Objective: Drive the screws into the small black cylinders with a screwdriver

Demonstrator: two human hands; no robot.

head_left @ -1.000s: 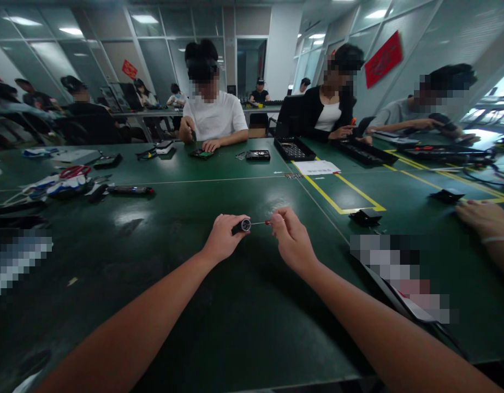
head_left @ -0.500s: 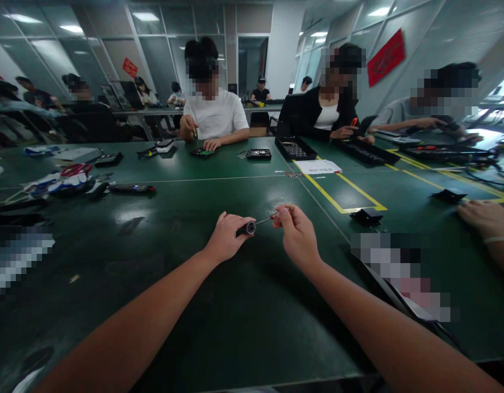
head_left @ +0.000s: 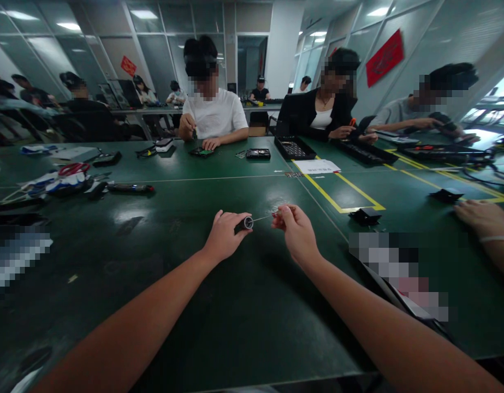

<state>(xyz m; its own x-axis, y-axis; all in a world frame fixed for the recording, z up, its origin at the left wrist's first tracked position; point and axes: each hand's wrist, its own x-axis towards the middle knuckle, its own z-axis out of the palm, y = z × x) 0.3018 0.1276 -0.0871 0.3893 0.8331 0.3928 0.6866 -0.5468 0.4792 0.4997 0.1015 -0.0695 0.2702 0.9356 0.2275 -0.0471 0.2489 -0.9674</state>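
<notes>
My left hand (head_left: 221,236) is closed around a small black cylinder (head_left: 247,222), whose round, light-rimmed end faces me. Across from it, my right hand (head_left: 297,232) pinches a thin metal rod (head_left: 261,219) that reaches left to the cylinder's end. A bit of red shows at the right fingertips; the rest of what they grip is hidden, so the rod's exact kind cannot be told. Both hands are just above the green tabletop (head_left: 235,311).
A small black part (head_left: 365,217) and a pixelated sheet lie to my right, with a co-worker's hand (head_left: 479,218) beyond. Cables, gloves and a dark pen-shaped tool (head_left: 131,188) lie at left. Across the table, people work near black trays (head_left: 295,148).
The cylinder in my left hand has shifted slightly left and up, its round end turned more towards me. My right hand stays nearly in place, and the rod's angle is flatter.
</notes>
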